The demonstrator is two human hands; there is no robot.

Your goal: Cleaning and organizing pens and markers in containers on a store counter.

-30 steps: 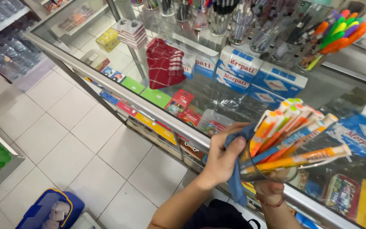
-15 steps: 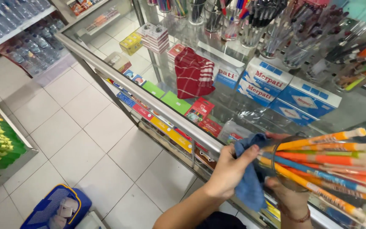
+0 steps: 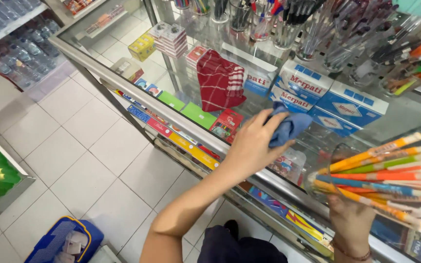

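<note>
A blue cloth is gripped in the closed left hand and pressed against the glass top of the display bench, with most of the cloth bunched beyond the fingertips. A clear cup of striped pencils, tipped sideways, is clasped from below by the right hand, well apart from the cloth. A red checked towel is seen under the glass beside blue-and-white boxes.
</note>
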